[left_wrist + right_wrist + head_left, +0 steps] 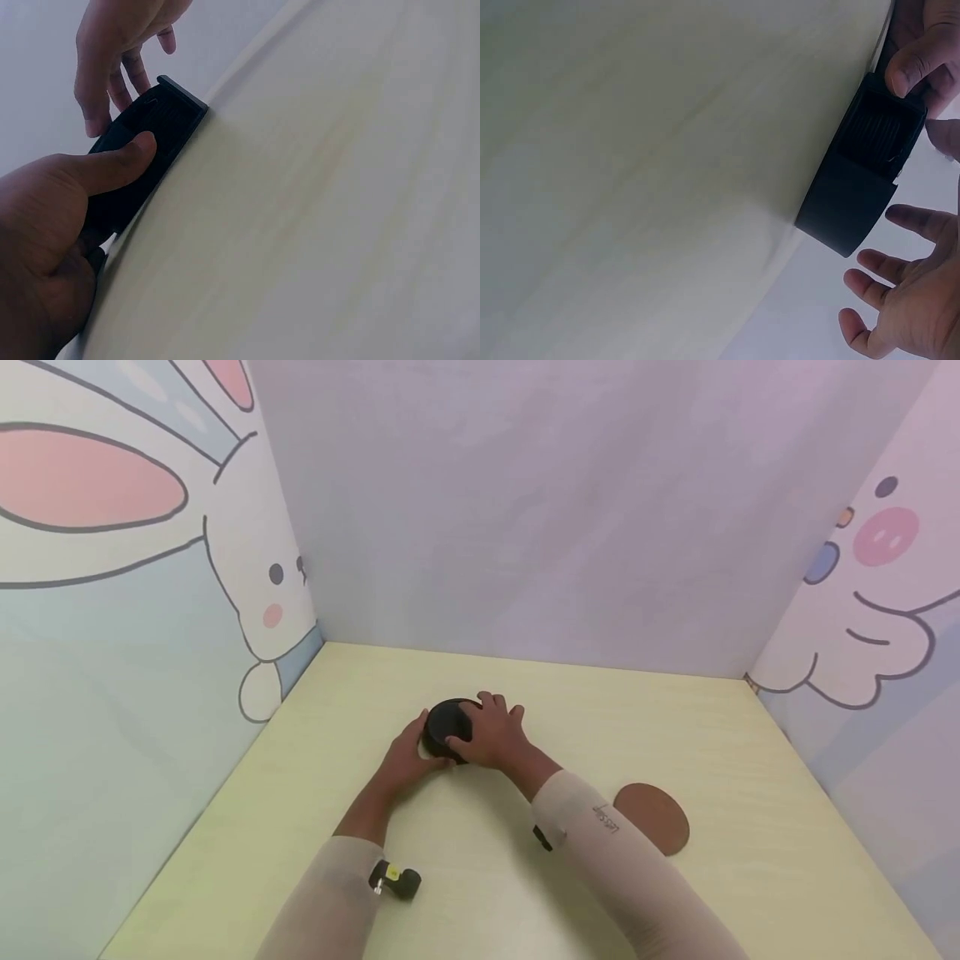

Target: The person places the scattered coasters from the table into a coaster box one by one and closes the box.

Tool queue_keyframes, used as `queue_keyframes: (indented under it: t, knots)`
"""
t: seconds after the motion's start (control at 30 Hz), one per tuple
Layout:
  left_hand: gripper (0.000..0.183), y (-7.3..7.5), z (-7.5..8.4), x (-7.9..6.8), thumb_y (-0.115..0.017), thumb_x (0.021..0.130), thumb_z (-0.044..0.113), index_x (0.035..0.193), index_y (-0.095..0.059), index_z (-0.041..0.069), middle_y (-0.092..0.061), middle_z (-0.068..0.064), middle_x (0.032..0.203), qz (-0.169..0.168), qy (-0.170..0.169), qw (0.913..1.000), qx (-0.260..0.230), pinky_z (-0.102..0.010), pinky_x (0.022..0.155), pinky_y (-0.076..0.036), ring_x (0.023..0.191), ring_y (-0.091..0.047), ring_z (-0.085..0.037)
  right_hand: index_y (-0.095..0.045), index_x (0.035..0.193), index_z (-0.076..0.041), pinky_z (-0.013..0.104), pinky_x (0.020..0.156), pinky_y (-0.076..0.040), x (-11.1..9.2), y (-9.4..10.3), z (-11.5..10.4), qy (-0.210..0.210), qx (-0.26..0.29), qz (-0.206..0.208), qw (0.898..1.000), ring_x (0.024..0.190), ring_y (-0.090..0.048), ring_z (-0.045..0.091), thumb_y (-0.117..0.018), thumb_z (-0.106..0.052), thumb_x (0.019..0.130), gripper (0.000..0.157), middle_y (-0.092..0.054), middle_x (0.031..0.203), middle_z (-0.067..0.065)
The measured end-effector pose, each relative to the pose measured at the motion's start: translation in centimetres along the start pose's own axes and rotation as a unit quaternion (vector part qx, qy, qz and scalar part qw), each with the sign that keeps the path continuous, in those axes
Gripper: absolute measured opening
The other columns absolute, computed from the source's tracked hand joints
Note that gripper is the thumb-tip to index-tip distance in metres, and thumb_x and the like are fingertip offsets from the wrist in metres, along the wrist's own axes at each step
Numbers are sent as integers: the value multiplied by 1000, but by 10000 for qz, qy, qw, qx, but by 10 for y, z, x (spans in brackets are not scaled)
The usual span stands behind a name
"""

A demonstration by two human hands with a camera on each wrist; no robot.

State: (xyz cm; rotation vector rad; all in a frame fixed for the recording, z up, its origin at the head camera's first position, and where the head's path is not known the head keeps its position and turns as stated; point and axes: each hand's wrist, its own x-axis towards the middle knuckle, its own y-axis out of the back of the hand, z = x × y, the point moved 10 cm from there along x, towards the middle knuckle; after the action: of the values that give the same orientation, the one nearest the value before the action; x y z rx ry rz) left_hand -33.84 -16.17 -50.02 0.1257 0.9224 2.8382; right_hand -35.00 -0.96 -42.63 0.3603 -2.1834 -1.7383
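A black round holder stands on the table toward the back, low-sided and with a dark recessed top. My left hand holds it from the left side. In the left wrist view, that hand's thumb lies across the holder's near wall. The right wrist view shows a cut-out in this wall, with ribbed edges inside. Over the holder's right side is my right hand, its fingers spread and slightly bent, with thumb and forefinger reaching over the top.
On the table to the right lies a flat brown disc, partly overlapped by my right sleeve. A pale curtain rises behind the table. Cartoon-printed panels stand on both sides. Small black cameras sit at both wrists.
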Motion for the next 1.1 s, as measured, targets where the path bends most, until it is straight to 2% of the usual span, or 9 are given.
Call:
queue_keyframes:
  t: [0.3,0.57,0.9,1.1]
  knots:
    - [118,0,1,1,-90,90,44,175,-19,5,-24,-19,182,-2,-1,10000,-20,-61,139,-23,170,-21,-41,-54,160,-20,68,111,-42,2,-2,4,-85,-191,33,9998,153,-43,39,-68,-64,100,76,-45,167,17]
    - [119,-1,-2,0,-90,90,46,176,-17,8,-23,-16,183,-38,127,9999,-14,-61,139,-22,171,-19,-40,-52,162,-19,70,115,-39,0,-1,11,-173,-56,-10,9998,156,-41,41,-56,-68,104,76,-44,169,18]
    - [119,-3,-2,0,-91,89,41,176,-17,8,-23,-16,183,-33,150,9999,-36,-59,140,-20,171,-19,-39,-50,163,-12,74,115,-38,-11,17,33,-389,173,-40,9991,159,-38,46,-52,-67,107,79,-40,171,22]
    - [119,0,-2,0,-92,89,40,175,-18,5,-23,-19,182,19,90,9999,104,-60,139,-22,170,-21,-42,-46,166,-14,76,116,-37,-22,26,48,-594,274,-80,9978,159,-37,46,-51,-70,106,83,-38,172,22]
